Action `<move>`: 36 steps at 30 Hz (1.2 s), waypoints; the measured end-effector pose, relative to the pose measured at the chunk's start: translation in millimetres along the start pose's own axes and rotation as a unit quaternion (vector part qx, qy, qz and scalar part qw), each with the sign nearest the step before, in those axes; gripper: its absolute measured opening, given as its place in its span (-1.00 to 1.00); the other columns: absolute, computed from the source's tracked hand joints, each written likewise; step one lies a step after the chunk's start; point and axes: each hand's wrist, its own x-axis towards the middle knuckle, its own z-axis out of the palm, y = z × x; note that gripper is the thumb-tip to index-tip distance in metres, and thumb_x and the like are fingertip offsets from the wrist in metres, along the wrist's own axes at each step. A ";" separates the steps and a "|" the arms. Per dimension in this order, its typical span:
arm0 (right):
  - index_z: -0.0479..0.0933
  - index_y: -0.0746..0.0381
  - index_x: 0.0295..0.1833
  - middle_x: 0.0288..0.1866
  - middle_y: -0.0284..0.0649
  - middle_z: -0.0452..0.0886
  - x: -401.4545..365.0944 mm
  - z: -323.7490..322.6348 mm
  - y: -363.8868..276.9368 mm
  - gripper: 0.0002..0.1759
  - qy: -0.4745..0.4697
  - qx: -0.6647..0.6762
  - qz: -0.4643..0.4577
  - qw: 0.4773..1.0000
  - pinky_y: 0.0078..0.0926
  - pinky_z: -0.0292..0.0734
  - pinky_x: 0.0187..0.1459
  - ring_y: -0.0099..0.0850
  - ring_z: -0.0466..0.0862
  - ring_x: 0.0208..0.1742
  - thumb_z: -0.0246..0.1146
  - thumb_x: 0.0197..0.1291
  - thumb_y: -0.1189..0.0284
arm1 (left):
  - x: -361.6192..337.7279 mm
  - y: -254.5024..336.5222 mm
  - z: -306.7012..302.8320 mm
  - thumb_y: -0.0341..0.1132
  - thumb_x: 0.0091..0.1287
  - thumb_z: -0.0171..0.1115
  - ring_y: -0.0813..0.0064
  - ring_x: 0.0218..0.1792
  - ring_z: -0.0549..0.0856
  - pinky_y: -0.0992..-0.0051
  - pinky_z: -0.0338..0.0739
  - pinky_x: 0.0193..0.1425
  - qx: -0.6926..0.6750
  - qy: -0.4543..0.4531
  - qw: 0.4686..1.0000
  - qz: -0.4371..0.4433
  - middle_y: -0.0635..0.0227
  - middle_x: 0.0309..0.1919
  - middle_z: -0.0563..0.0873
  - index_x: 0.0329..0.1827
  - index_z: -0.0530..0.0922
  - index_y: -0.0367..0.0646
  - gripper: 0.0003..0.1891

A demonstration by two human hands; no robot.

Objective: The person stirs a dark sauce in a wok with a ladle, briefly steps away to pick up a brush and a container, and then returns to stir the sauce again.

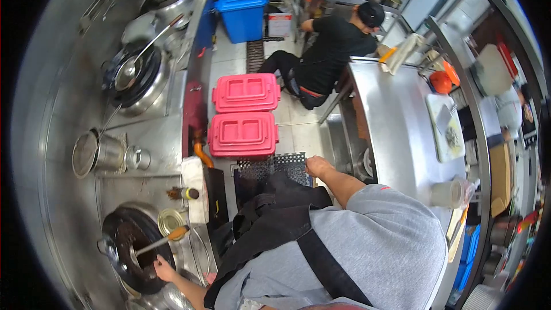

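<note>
At the lower left, my left hand (pixel 165 268) is over the near right side of a black wok (pixel 133 224), its fingers pinched together at the rim. What they grip, if anything, is hidden. A ladle (pixel 163 241) rests in the wok with its orange-tipped handle slanting up over the rim, apart from my fingers. Dark residue or sauce coats the wok's inside. My right hand (pixel 319 166) hangs beside the dark apron (pixel 275 218) with curled fingers, overlapping the edge of a black perforated mat (pixel 290 162) in this view; its palm is hidden.
An open tin (pixel 170 222) and a dark bottle (pixel 189 193) stand beside the wok. Two lidded pink tubs (pixel 244 132) sit in the aisle before a blue bin (pixel 241 14). A person (pixel 330 51) crouches by the steel table (pixel 396 115), which holds a cutting board (pixel 445 126) with a cleaver.
</note>
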 end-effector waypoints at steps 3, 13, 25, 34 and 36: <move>0.71 0.18 -0.08 -0.14 0.01 0.74 16.6 -8.2 -35.8 -0.68 0.015 -0.006 -0.041 0.999 -0.11 0.59 0.11 -0.03 0.71 -0.01 0.22 0.23 0.21 | 0.8 -7.1 9.1 0.19 0.34 0.10 -0.14 -0.21 0.69 -0.01 0.53 -0.13 -0.025 0.025 0.999 0.014 0.02 -0.26 0.76 -0.21 0.67 -0.14 -0.49; 0.66 0.25 -0.15 -0.21 0.05 0.71 -26.5 -41.0 -249.2 -0.70 0.057 0.177 -0.341 0.921 -0.02 0.56 -0.03 0.06 0.67 -0.09 0.24 0.28 0.22 | -8.3 2.4 7.0 0.19 0.29 0.21 -0.11 -0.37 0.71 -0.02 0.54 -0.29 -0.036 0.089 0.995 0.009 0.07 -0.43 0.75 -0.37 0.68 -0.05 -0.54; 0.58 0.31 0.08 -0.12 -0.01 0.59 -68.1 -17.2 -429.4 -0.49 0.087 0.105 -0.557 0.819 -0.14 0.52 0.03 -0.01 0.61 0.00 0.33 0.24 0.10 | -11.4 -8.6 -3.6 0.02 0.28 0.30 -0.07 -0.40 0.70 0.10 0.55 -0.33 -0.159 0.055 0.981 0.100 0.07 -0.47 0.72 -0.35 0.66 -0.14 -0.64; 0.45 0.24 0.32 -0.01 0.14 0.67 -60.8 16.6 -467.4 -0.37 -0.042 0.016 -0.581 0.813 -0.02 0.53 0.04 0.12 0.65 0.00 0.37 0.21 0.17 | -15.8 -3.2 -16.3 -0.07 0.25 0.28 0.11 -0.33 0.72 0.14 0.57 -0.18 -0.222 0.078 0.968 0.090 0.17 -0.45 0.72 -0.39 0.62 -0.13 -0.71; 0.38 0.27 0.39 0.05 0.24 0.63 -56.7 21.0 -478.2 -0.33 -0.064 -0.013 -0.577 0.814 -0.05 0.52 0.08 0.15 0.63 0.06 0.37 0.22 0.24 | -20.2 -3.9 -24.6 -0.10 0.25 0.28 0.15 -0.27 0.72 0.19 0.55 -0.10 -0.214 0.084 0.970 0.082 0.17 -0.43 0.73 -0.37 0.62 -0.15 -0.72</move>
